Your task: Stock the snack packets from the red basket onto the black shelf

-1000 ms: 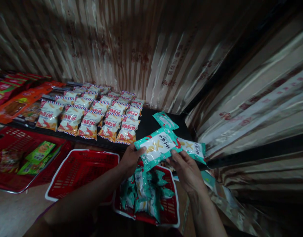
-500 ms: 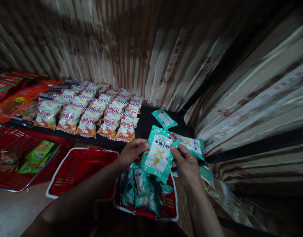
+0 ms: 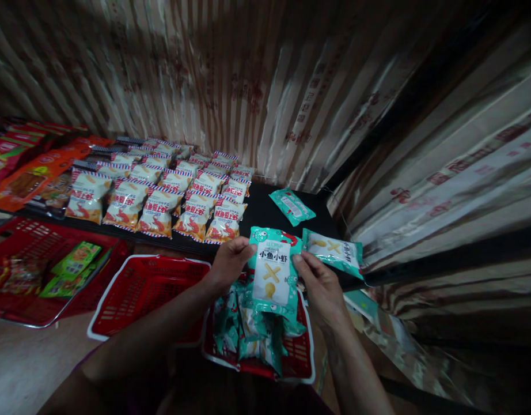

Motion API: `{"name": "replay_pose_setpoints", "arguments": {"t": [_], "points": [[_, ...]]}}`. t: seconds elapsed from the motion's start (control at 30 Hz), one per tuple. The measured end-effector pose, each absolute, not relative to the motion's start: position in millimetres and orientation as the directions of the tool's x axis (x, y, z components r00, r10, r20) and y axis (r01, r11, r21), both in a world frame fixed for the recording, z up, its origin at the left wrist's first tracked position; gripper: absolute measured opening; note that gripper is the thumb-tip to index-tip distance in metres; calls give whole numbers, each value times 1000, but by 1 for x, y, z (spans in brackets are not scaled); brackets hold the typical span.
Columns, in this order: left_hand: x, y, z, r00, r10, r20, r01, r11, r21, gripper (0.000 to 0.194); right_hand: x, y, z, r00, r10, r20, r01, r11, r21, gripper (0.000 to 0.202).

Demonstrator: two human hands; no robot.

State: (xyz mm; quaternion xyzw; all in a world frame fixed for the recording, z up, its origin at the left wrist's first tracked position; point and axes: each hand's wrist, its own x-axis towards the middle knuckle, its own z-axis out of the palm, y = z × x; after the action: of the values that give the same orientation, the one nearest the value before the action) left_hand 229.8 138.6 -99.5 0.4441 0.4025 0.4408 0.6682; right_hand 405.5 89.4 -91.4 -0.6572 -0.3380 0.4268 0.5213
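A teal and white snack bag (image 3: 272,271) is stretched between my two hands, its printed front facing me. My left hand (image 3: 231,262) pinches its upper left edge, and my right hand (image 3: 321,288) grips the right edge near the top. Just below hangs the rim of a red basket (image 3: 298,346), which holds several more teal bags (image 3: 254,340). On the black shelf (image 3: 265,216), one teal bag (image 3: 292,206) lies at an angle, and another teal bag (image 3: 334,252) lies beyond my right hand.
Rows of orange and white shrimp snack bags (image 3: 157,212) stand on the shelf to the left. Orange packets (image 3: 41,176) lie farther left. A second red basket (image 3: 148,288) and a third red basket (image 3: 19,236) with green packets (image 3: 75,262) sit below. Draped sheeting (image 3: 442,173) hangs behind.
The held bag has turned from a tilt to nearly upright and shifted slightly left. Both hands still grip it. The whole view has shifted a little.
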Motion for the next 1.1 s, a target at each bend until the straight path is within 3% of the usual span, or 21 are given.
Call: {"name": "replay_pose_setpoints", "arguments": {"t": [0.4, 0.6, 0.73, 0.93, 1.1], "points": [[220, 152, -88, 127, 972, -199, -367, 233, 901, 24, 399, 81, -77, 51, 960, -276, -42, -274, -961, 44], [221, 149, -86, 262, 950, -172, -407, 270, 873, 25, 396, 86, -82, 238, 946, -219, -30, -218, -975, 39], [226, 143, -86, 342, 923, -176, -422, 318, 849, 36, 397, 88, -94, 354, 920, -169, -14, -176, -984, 39], [232, 133, -89, 476, 874, -101, -404, 319, 857, 46, 396, 89, -101, 388, 910, -149, -48, -141, -989, 42], [235, 129, -92, 431, 895, -113, -404, 303, 863, 48, 394, 89, -97, 310, 943, -118, -52, -107, -993, 41]]}}
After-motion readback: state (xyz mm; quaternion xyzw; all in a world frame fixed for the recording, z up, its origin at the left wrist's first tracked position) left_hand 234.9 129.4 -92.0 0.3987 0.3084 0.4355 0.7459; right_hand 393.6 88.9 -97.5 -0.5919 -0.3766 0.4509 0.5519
